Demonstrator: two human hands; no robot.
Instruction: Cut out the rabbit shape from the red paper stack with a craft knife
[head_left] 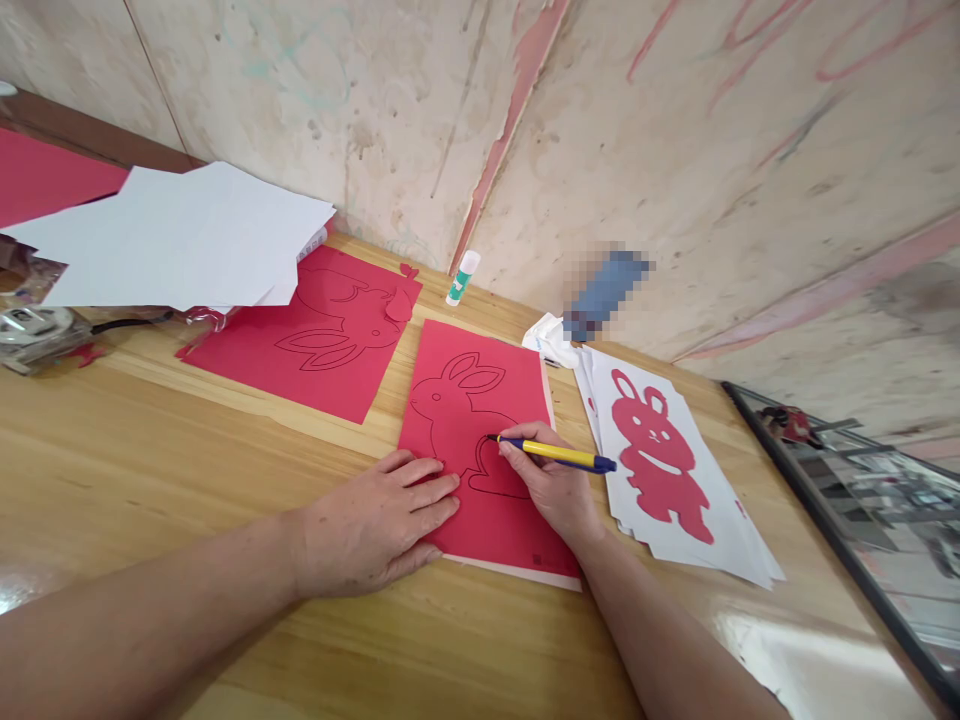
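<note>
A red sheet (499,530) with a rabbit outline in black lies in front of me, a pale sheet showing under its edges. My left hand (379,525) rests flat with fingers spread on its lower left part, holding nothing. In my right hand (551,485) is a yellow and blue pen (559,453), pinched between thumb and fingers. The pen's tip touches the sheet at the curve of the rabbit's hind leg. Another red sheet (337,385) with a rabbit outline lies to the left, partly under white papers.
White papers (187,235) and a tape measure (37,330) are at the left. A glue stick (463,278) stands near the wall. At right lie a crumpled tissue (551,340), white sheets with a red rabbit cutout (656,450), and a black-framed mirror (840,530).
</note>
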